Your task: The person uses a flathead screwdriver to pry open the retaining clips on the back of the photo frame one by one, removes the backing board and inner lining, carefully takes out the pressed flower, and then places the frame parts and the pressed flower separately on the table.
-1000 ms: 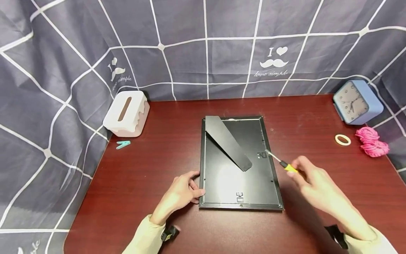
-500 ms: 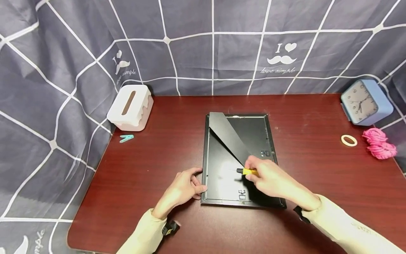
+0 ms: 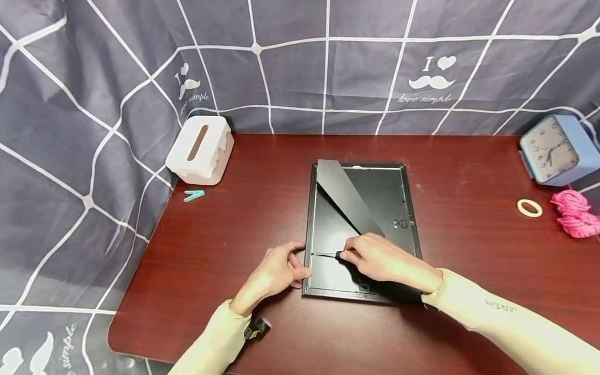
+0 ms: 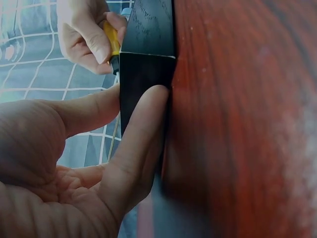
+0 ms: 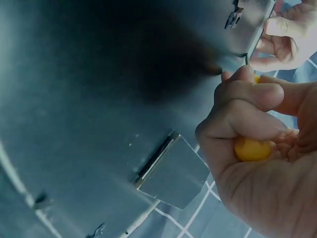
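Right hand (image 3: pixel 384 260): grips screwdriver (image 3: pixel 328 254), tip at frame's left edge.
Left hand (image 3: pixel 276 271): fingers brace picture frame (image 3: pixel 361 229).
Handling: frame likely light, stiff, fragile; steady by its edges.

A black picture frame (image 3: pixel 363 229) lies face down at the centre of the head view, its stand flap (image 3: pixel 349 198) slanting across the back. A yellow-handled screwdriver (image 3: pixel 335 254) lies across its lower left, tip at the left rim.

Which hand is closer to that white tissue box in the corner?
Left. The left hand rests at the picture frame's left edge, on the tissue box's side; the right hand works farther right, over the frame.
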The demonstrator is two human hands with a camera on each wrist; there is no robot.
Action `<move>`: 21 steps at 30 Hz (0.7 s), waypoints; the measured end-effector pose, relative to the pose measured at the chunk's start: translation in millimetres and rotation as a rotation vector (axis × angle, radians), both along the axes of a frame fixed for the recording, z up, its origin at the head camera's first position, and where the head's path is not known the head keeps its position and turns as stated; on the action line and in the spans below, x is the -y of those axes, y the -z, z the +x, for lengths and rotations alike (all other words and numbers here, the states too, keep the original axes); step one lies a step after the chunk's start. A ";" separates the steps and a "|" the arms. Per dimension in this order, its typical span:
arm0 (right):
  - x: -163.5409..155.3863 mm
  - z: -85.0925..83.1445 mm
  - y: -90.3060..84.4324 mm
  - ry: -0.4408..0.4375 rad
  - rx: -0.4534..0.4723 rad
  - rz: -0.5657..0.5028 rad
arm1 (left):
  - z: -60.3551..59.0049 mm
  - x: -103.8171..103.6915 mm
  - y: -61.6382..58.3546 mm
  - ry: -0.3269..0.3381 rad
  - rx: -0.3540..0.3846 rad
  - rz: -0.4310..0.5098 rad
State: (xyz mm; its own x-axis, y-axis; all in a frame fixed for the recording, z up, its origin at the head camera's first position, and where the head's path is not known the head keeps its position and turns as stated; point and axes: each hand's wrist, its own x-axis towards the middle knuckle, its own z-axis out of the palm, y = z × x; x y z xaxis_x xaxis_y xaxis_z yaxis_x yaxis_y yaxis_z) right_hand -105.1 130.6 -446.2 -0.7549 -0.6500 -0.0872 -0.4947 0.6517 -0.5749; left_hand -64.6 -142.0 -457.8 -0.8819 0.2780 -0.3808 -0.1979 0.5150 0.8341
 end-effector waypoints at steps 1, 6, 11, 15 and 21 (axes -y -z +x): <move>-0.2 -1.6 5.6 -0.007 -0.004 -0.008 | -0.1 0.0 -0.3 0.002 0.004 -0.004; -2.1 -9.9 28.6 -0.019 0.006 0.007 | -2.6 0.1 -1.7 0.012 0.003 -0.019; -0.7 -11.9 17.6 -0.045 0.036 0.030 | -5.8 -2.2 -2.3 0.014 0.007 -0.028; 2.6 -11.1 -2.6 -0.061 0.101 0.023 | -6.2 -2.7 -1.1 0.015 0.013 -0.029; -1.2 -20.7 22.1 -0.065 0.107 0.012 | -5.3 -1.7 -3.5 0.008 0.022 -0.039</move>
